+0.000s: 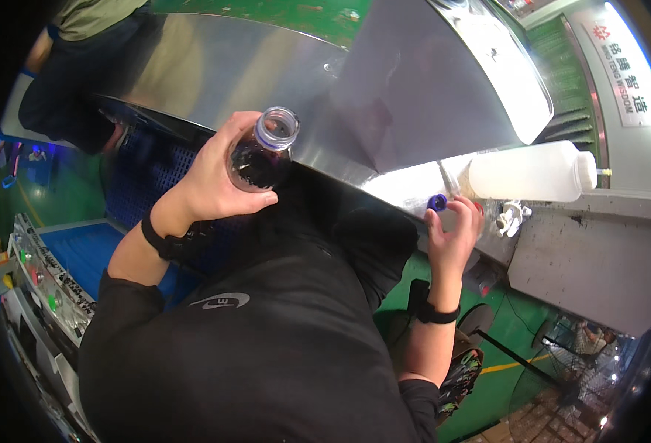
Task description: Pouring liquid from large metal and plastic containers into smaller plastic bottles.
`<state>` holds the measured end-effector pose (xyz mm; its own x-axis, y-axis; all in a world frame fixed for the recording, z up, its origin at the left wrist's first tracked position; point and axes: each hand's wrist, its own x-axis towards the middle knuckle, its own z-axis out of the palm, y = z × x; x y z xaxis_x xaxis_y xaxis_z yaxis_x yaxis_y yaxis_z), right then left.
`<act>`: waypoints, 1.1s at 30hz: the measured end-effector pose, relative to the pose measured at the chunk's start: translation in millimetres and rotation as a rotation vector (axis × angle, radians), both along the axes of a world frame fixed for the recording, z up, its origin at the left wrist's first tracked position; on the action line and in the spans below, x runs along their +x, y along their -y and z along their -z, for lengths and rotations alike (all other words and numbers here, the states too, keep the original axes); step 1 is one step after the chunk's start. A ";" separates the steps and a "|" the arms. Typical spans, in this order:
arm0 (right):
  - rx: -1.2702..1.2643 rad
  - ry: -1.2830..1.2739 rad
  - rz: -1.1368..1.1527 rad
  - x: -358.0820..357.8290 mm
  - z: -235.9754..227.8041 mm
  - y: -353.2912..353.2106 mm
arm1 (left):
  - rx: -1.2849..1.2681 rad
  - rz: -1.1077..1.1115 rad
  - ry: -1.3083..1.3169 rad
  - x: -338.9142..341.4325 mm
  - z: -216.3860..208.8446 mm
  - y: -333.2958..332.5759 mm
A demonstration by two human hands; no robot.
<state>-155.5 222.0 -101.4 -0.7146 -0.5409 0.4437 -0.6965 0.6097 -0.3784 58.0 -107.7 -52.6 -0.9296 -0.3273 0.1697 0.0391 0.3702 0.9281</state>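
My left hand (218, 173) grips a small clear bottle (261, 153) holding dark liquid. The bottle is uncapped, its open mouth toward the camera, and it is raised in front of my chest. My right hand (452, 235) reaches to the edge of a metal ledge (407, 188) and pinches a small blue cap (437, 202) between thumb and fingers. Both wrists wear black bands. A large white plastic bottle (532, 171) lies on its side on the ledge just beyond my right hand.
A big curved stainless steel cover (384, 88) fills the upper middle. A blue perforated panel (145, 184) sits below my left hand, and a control panel with coloured buttons (45, 280) is at the left. Another person (82, 66) stands at the upper left. The floor (503, 369) is green.
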 end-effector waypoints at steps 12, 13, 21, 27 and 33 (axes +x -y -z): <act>-0.695 0.254 -0.392 -27.2 -28.0 88.5 | 0.229 -0.003 -0.175 -22.8 2.7 7.8; -0.653 0.212 -0.335 -35.2 -23.1 87.5 | 0.299 0.003 -0.174 -20.8 0.2 12.8; -0.502 0.444 -0.102 -40.9 -28.8 99.5 | 0.826 0.014 -0.302 -12.1 -16.9 37.0; -0.389 0.178 -0.127 -40.7 -30.8 104.9 | 0.036 -0.119 -0.339 0.1 -35.1 30.0; -0.483 0.442 -0.134 -46.1 -30.4 104.3 | -0.167 -0.139 -0.422 7.8 -41.2 32.9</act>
<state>-201.6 117.7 -71.0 -0.8254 -0.4515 0.3389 -0.4707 0.2192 -0.8546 65.9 -140.6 -11.3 -0.7174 -0.3798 0.5840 0.3395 0.5413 0.7692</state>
